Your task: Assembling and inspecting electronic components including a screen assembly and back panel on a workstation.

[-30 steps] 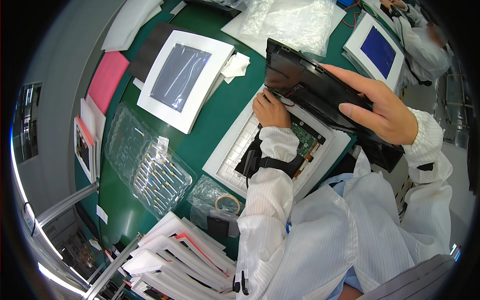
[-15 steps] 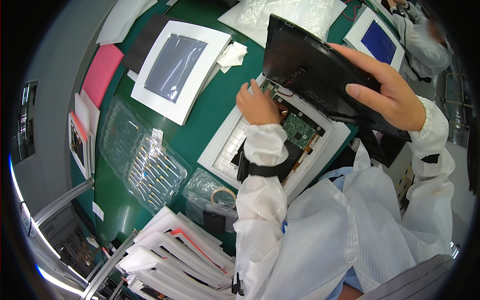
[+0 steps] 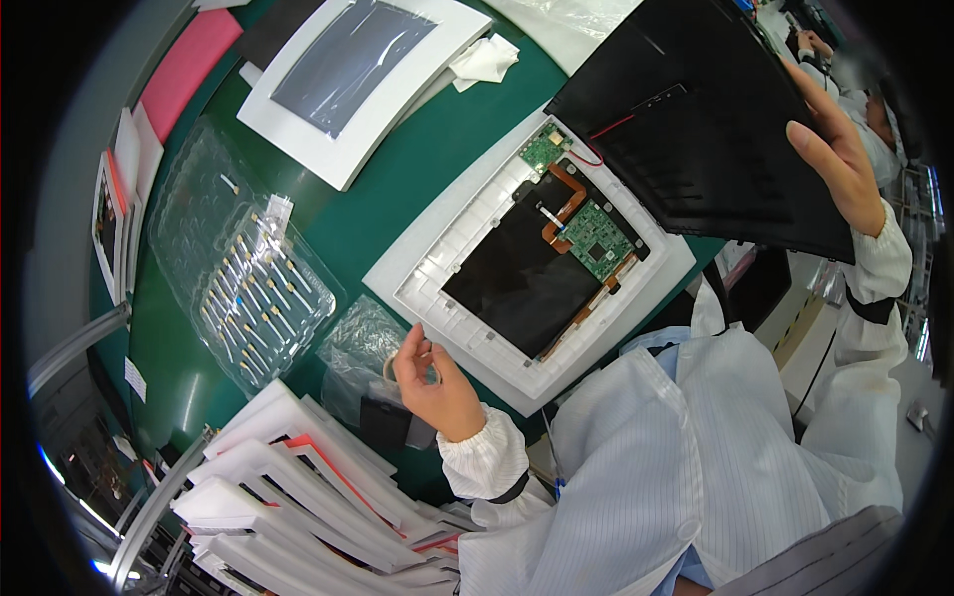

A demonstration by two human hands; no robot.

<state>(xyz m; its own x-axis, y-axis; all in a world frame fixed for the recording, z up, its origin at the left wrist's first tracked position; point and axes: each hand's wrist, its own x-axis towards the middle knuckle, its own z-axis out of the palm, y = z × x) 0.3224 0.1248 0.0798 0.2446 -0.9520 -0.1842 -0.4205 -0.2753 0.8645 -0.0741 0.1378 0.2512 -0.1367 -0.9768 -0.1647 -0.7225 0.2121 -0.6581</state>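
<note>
My right hand grips the edge of a large black plastic back cover, thumb on its inner face, holding it tilted up at the right. Below the cover, an opened white display housing lies on white foam. Inside are a black panel, a green circuit board, a smaller green board and copper-coloured ribbon cable. A thin red wire runs from the small board toward the cover. My left hand, fingers loosely curled and apart, is over a tape roll, partly hiding it.
A clear tray of small white cables lies left, beside crumpled clear plastic. A film-covered white display and crumpled white cloth sit farther back. Foam-separated panels stack at the near left. Another person's hands show far right.
My left hand has left the housing's inside and come down left to the tape roll. The cover has swung farther back and right in my right hand, uncovering the boards. The view has shifted.
</note>
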